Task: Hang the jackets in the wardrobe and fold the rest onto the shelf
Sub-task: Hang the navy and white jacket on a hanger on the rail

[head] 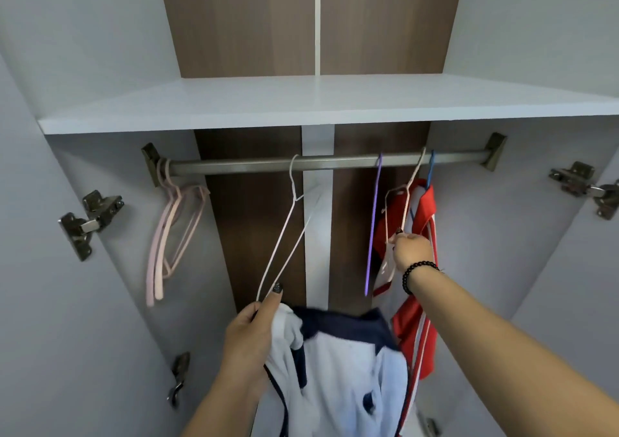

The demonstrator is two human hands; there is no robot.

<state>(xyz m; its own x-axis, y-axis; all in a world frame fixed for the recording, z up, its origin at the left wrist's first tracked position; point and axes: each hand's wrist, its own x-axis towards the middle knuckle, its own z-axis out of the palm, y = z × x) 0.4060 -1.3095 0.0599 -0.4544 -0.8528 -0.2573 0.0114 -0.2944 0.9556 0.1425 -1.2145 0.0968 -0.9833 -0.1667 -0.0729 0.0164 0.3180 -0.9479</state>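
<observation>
The left hand (249,331) grips a soft white and navy jacket (338,379) and a thin white wire hanger (284,232) on the metal rail (328,162), while the right hand (413,250) pinches a pale hanger (397,209) beside the hanging red jacket (420,286).

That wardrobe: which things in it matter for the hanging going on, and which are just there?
In use:
- white wire hanger, on the rail, held by the left hand
- white and navy jacket, also in the left hand
- red jacket, hung
- right hand, at the red jacket's hanger
- shelf

Just there:
- pink hangers
- purple hanger
- door hinges
</observation>
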